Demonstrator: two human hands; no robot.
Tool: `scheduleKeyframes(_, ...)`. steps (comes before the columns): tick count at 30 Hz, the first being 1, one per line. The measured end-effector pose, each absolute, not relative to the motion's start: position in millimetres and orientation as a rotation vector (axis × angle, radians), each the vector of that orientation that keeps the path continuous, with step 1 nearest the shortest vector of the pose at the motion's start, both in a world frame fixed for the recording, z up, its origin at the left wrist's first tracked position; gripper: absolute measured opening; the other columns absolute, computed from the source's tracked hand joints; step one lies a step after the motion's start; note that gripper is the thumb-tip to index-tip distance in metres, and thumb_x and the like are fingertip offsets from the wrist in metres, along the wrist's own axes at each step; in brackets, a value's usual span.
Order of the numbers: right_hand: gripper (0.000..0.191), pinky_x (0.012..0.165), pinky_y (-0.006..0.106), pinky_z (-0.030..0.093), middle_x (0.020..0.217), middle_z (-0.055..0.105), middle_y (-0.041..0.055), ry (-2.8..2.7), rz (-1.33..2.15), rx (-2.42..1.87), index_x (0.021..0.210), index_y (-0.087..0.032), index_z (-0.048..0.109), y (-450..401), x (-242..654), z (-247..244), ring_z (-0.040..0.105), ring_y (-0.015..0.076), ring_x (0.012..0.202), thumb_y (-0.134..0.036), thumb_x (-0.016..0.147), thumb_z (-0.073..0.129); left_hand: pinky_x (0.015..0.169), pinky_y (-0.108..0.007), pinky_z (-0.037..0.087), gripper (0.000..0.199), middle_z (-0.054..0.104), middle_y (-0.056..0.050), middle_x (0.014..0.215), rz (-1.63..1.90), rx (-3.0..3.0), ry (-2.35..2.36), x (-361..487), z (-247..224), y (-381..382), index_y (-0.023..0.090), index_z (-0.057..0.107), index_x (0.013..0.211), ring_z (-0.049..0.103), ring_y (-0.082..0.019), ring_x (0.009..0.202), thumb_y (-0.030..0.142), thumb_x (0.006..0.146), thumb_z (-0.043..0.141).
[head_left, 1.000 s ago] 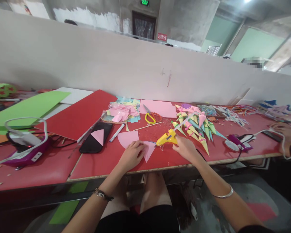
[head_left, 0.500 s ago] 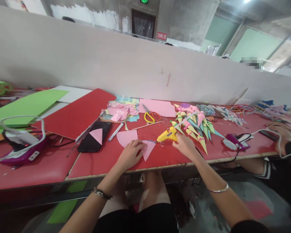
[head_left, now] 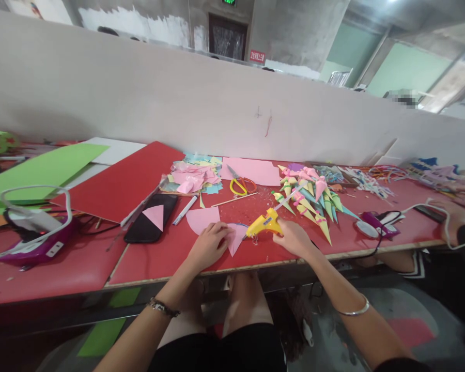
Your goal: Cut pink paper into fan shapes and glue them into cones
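My right hand point(head_left: 294, 237) is wrapped round the handle of a yellow hot glue gun point(head_left: 262, 224), a clear glue stick poking out of its back. The nozzle points down and left at the right edge of a small pink paper sector point(head_left: 236, 242). My left hand point(head_left: 209, 245), fingers bent and closed, holds that sector against the red tabletop near its front edge. Partly behind my left hand lies a larger pink paper piece point(head_left: 202, 219) with a curved edge. A bluish line runs along the sector's top edge.
Scissors point(head_left: 238, 187), a thin stick point(head_left: 234, 200) and a marker point(head_left: 185, 210) lie beyond my hands. Left is a black phone point(head_left: 139, 230) with a pink paper triangle point(head_left: 155, 217). Paper cones point(head_left: 318, 199) are heaped right. Purple power strips point(head_left: 383, 230) point(head_left: 48, 243) trail cables. Another person's arm is far right.
The glue gun in my right hand has moved slightly left and down, its nozzle sliding along the sector's edge toward the pointed end. My left hand stays on the paper.
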State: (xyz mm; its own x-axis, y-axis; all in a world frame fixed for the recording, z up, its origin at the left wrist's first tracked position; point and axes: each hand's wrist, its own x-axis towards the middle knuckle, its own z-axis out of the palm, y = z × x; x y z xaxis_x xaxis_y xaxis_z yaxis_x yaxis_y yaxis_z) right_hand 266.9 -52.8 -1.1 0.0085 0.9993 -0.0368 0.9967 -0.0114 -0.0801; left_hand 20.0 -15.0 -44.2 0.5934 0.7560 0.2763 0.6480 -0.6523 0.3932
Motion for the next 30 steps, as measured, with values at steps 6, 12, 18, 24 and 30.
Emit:
scheduleKeyframes(6,0.031,0.057,0.025,0.033,0.083,0.066,0.0081,-2.099,0.045,-2.281,0.108,-0.015,0.051,-48,268,3,0.062,0.0216,0.077,-0.023,0.078,0.048,0.088,-0.037,0.043,0.031,0.056,-0.007,0.104,0.608,2.570,1.164,20,-42,-15,0.019,0.059,0.107,0.048,-0.022,0.099,0.015,0.080,0.043)
scheduleKeyframes(12,0.027,0.057,0.026,0.035,0.084,0.066,0.0093,-2.035,0.001,-2.322,0.104,-0.015,0.053,-45,267,6,0.063,0.0231,0.078,-0.022,0.078,0.046,0.089,-0.037,0.043,0.031,0.056,-0.006,0.105,0.613,2.561,1.170,20,-40,-16,0.021,0.059,0.107,0.048,-0.021,0.100,0.016,0.081,0.044)
scheduleKeyframes(18,0.031,0.058,0.025,0.037,0.081,0.067,0.0067,-2.020,0.031,-2.287,0.106,-0.017,0.054,-50,265,1,0.063,0.0211,0.076,-0.024,0.077,0.051,0.086,-0.037,0.044,0.031,0.057,-0.006,0.103,0.613,2.567,1.162,19,-44,-14,0.022,0.059,0.107,0.049,-0.021,0.099,0.016,0.081,0.044)
scheduleKeyframes(24,0.035,0.064,0.027,0.041,0.089,0.066,0.0098,-1.866,-0.003,-2.269,0.113,-0.015,0.050,-47,272,-8,0.063,0.0227,0.083,-0.029,0.080,0.050,0.086,-0.036,0.044,0.032,0.056,-0.006,0.106,0.625,2.575,1.154,17,-45,-12,0.022,0.058,0.108,0.050,-0.020,0.098,0.014,0.080,0.043)
scheduleKeyframes(30,0.040,0.075,0.028,0.043,0.111,0.059,0.0129,-1.744,0.013,-2.175,0.123,-0.012,0.040,-32,280,-22,0.057,0.0216,0.101,-0.028,0.086,0.042,0.086,-0.035,0.045,0.033,0.058,-0.006,0.107,0.620,2.587,1.159,17,-43,-12,0.021,0.057,0.108,0.052,-0.020,0.099,0.013,0.079,0.043)
